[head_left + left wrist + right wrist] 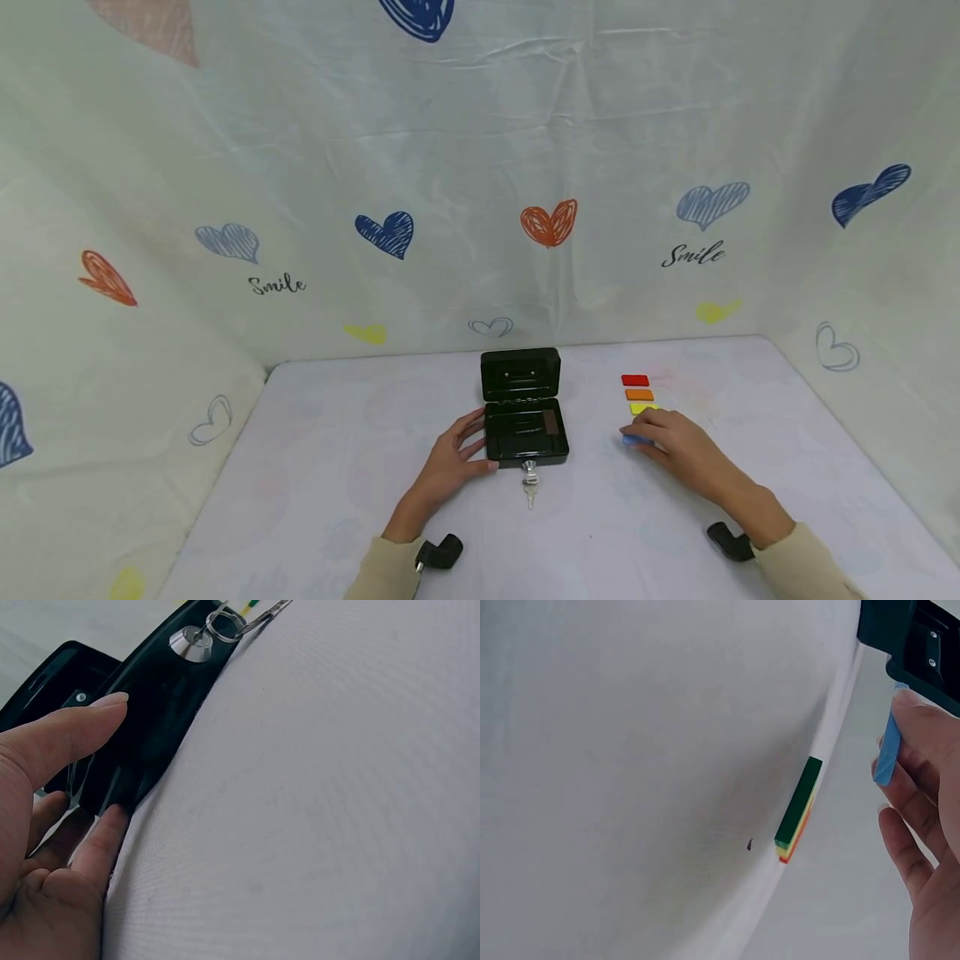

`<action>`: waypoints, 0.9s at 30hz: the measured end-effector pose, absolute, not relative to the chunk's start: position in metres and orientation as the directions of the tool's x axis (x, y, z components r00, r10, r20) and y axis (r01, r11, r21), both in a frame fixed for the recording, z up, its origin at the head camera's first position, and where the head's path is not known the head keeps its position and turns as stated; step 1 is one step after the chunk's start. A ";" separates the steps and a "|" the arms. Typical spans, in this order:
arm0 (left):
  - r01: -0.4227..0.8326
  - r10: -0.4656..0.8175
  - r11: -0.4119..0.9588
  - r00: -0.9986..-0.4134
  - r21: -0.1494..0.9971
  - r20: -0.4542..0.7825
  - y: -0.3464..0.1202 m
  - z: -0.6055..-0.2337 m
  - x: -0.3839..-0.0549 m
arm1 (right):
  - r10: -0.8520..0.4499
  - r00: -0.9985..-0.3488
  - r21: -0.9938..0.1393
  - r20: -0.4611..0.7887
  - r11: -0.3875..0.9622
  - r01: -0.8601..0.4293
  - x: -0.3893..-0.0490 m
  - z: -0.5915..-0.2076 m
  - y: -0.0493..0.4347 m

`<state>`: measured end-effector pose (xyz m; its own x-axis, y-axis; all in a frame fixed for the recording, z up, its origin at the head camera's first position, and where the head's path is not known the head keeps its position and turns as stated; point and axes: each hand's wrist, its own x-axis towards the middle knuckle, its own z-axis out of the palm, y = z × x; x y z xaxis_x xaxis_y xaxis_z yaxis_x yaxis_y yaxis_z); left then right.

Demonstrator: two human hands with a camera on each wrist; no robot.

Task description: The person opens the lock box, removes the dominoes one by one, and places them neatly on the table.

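Note:
A black metal cash box [527, 429] stands with its lid [521, 374] raised, a keyring of keys [531, 492] hanging from the lock in its front. My left hand [447, 458] holds the box's left front corner, thumb on the front wall and fingers along the left side, as the left wrist view [56, 847] confirms. Between thumb and fingers, my right hand [686, 454] pinches a blue block [887, 750], above the table in the right wrist view. Beyond that hand lie a red block [635, 380], an orange block [639, 394] and a yellow block [643, 408]. A green block [799, 802] shows only in the right wrist view.
A brownish patch [551, 422] shows inside the box, on the right. The white-covered table [330, 467] extends on both sides of the box. Behind it hangs a pale cloth [450, 292] printed with hearts.

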<state>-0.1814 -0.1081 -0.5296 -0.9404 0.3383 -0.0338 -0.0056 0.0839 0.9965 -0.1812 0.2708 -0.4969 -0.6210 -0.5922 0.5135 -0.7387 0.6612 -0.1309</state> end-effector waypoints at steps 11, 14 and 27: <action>-0.005 0.351 0.063 -0.936 0.998 -0.027 -0.109 -0.530 -0.181 | -0.599 -0.702 -0.120 0.387 0.722 -0.682 -0.175 -0.495 0.279; 0.001 0.353 0.065 -0.935 0.998 -0.022 -0.109 -0.531 -0.182 | -0.596 -0.719 -0.133 0.357 0.729 -0.671 -0.174 -0.496 0.282; 0.009 0.356 0.067 -0.934 0.998 -0.016 -0.109 -0.530 -0.182 | -0.590 -0.769 -0.186 0.247 0.750 -0.635 -0.173 -0.496 0.287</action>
<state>-0.1821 -0.1094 -0.5299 -0.9344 0.3559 -0.0158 0.0086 0.0668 0.9977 -0.1728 0.2871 -0.4956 -0.7687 -0.5900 0.2470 -0.6351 0.7497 -0.1858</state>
